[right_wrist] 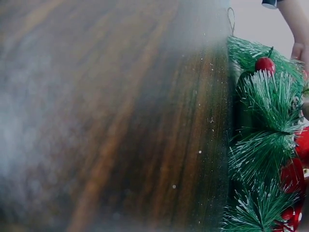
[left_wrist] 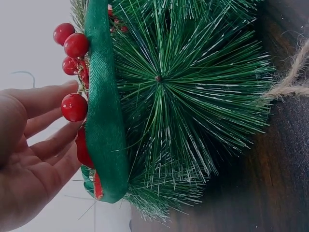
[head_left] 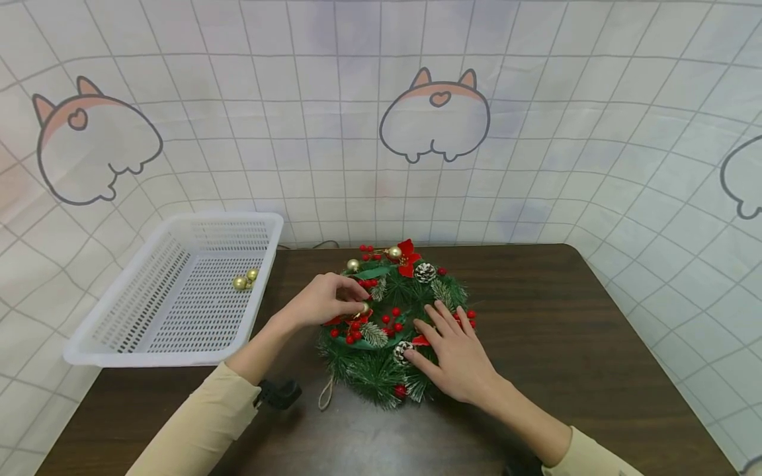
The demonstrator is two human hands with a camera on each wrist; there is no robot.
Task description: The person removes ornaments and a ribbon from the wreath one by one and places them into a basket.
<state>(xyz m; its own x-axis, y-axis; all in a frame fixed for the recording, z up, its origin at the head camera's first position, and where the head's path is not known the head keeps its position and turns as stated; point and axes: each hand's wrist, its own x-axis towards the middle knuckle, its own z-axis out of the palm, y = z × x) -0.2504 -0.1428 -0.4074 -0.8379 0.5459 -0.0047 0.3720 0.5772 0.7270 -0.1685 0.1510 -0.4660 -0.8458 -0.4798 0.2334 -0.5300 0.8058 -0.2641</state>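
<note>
A green Christmas wreath (head_left: 380, 375) lies on the table, trimmed with red berries (head_left: 352, 330), frosted sprigs, pine cones (head_left: 425, 272), red flowers (head_left: 408, 258) and a green ribbon (left_wrist: 102, 96). At its left side my left hand (head_left: 329, 301) pinches a small gold ball (head_left: 364, 308) between thumb and fingers. The left wrist view has this hand's fingers behind a red berry (left_wrist: 74, 107), and the gold ball is hidden there. Across the wreath's right side rests my right hand (head_left: 457, 360), fingers spread, its thumb by a lower pine cone (head_left: 403, 353).
A white plastic basket (head_left: 270, 254) stands at the left of the dark wooden table (head_left: 548, 330), with several gold balls (head_left: 240, 283) inside. From the wreath's lower left hangs a twine loop (head_left: 325, 395). A tile-patterned cloth (head_left: 333, 178) rises behind the table.
</note>
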